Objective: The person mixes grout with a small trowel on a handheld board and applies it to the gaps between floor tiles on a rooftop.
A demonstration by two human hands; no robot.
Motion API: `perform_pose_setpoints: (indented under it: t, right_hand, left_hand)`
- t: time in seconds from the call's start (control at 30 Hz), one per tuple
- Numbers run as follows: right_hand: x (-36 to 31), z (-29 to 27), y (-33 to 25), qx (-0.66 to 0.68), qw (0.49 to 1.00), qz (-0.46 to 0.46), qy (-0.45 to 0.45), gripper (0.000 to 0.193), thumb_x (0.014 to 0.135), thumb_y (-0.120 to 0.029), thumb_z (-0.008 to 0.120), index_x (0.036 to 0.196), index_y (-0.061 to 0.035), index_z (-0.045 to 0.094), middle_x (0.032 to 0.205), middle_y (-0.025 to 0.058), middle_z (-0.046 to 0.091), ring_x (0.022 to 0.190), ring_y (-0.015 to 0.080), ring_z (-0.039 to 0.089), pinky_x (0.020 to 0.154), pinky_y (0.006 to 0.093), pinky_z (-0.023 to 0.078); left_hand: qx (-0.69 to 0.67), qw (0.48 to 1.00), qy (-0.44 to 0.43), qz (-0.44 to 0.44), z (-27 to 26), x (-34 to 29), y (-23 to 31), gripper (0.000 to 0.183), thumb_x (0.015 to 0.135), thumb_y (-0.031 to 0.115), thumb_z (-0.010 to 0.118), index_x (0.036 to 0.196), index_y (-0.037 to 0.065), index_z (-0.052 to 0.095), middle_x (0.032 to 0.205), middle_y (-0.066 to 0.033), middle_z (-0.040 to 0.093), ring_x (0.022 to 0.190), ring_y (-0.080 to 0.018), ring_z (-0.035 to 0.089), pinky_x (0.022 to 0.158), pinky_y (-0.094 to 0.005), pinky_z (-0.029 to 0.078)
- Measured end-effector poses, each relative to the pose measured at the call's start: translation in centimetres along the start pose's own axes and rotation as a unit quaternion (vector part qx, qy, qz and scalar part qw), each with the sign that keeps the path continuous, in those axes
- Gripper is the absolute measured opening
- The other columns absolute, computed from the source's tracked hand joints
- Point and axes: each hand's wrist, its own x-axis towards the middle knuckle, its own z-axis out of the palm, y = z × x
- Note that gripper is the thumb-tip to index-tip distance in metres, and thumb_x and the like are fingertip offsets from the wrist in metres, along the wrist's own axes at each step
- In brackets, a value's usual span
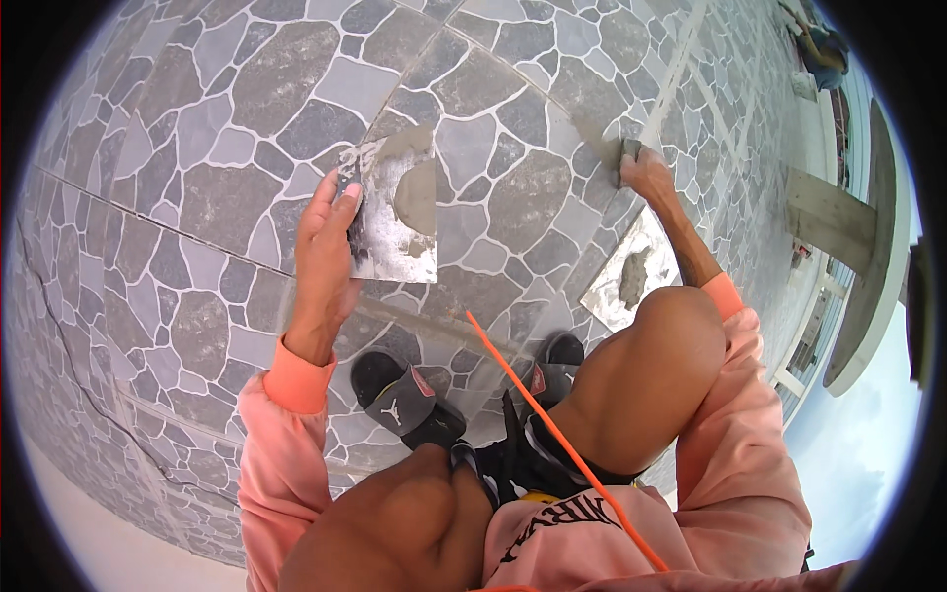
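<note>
My left hand (327,232) grips the dark edge of a flat metal trowel (380,237), its thumb lying on top. A lump of grey grout (415,197) sits on the plate's right side, with more smeared at its top edge. Out to the right, the fingers of my right hand (648,176) are closed around a small dark grey block (629,158), against the stone-patterned tile floor (538,192). Wet grout (598,141) is smeared along the joint beside it. What the block is made of, I cannot tell.
A second metal plate (602,291) with grout on it lies by my right knee. My sandalled feet (395,390) are on the tiles. An orange cord (533,400) hangs before me. A dark cable (74,370) runs along the left. Another person (822,54) is at the far right.
</note>
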Motion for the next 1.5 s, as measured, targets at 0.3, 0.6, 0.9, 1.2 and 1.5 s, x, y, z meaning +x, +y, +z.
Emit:
perform_pose_setpoints:
  t: [0.3, 0.6, 0.9, 1.2, 1.5]
  right_hand:
    - [5.0, -2.5, -10.5, 0.215, 0.969, -0.090, -0.085, 0.043, 0.087, -0.035, 0.054, 0.089, 0.0075, 0.061, 0.078, 0.0246, 0.059, 0.075, 0.0348, 0.058, 0.071, 0.0443, 0.045]
    - [2.0, -1.8, -9.2, 0.015, 0.933, -0.332, 0.136, 0.017, 0.085, -0.010, 0.058, 0.099, -0.0007, 0.056, 0.094, 0.0169, 0.054, 0.090, 0.0339, 0.058, 0.072, 0.0432, 0.049]
    - [2.0, -4.0, -8.2, 0.058, 0.946, -0.317, -0.027, 0.019, 0.086, -0.016, 0.056, 0.095, 0.0015, 0.056, 0.090, 0.0211, 0.057, 0.084, 0.0408, 0.058, 0.076, 0.0468, 0.047]
    - [-3.0, -9.6, -15.4, 0.273, 0.897, -0.342, -0.067, 0.029, 0.084, 0.000, 0.057, 0.112, -0.0025, 0.061, 0.103, 0.0141, 0.061, 0.084, 0.0343, 0.060, 0.075, 0.0388, 0.051]
    - [-5.2, -12.1, -20.9, 0.106, 0.736, -0.667, 0.042, 0.054, 0.063, 0.006, 0.065, 0.116, -0.0064, 0.061, 0.116, 0.0086, 0.059, 0.106, 0.0293, 0.057, 0.089, 0.0386, 0.051]
  left_hand:
    - [-0.010, 1.000, -0.013, 0.009, 0.7, 0.4, 0.4, 0.036, 0.099, 0.011, 0.045, 0.132, -0.003, 0.044, 0.115, -0.0082, 0.061, 0.100, -0.0120, 0.061, 0.085, -0.0267, 0.050]
    - [0.006, 0.999, 0.029, 0.015, -0.5, -0.5, 0.6, 0.037, 0.098, 0.011, 0.045, 0.132, -0.004, 0.043, 0.114, -0.0079, 0.061, 0.099, -0.0128, 0.061, 0.084, -0.0267, 0.050]
    - [-0.014, 1.000, 0.002, 0.021, 0.2, 0.6, 0.5, 0.036, 0.098, 0.011, 0.045, 0.131, -0.003, 0.044, 0.113, -0.0073, 0.061, 0.097, -0.0107, 0.060, 0.083, -0.0261, 0.050]
    - [0.032, 0.999, 0.013, 0.030, -1.7, 1.9, 0.4, 0.041, 0.098, 0.011, 0.046, 0.135, -0.005, 0.040, 0.113, -0.0079, 0.061, 0.096, -0.0103, 0.060, 0.082, -0.0252, 0.050]
    - [0.039, 0.998, -0.039, 0.004, -0.1, 3.1, 2.2, 0.036, 0.097, 0.009, 0.044, 0.130, -0.005, 0.044, 0.109, -0.0095, 0.063, 0.093, -0.0115, 0.061, 0.078, -0.0266, 0.051]
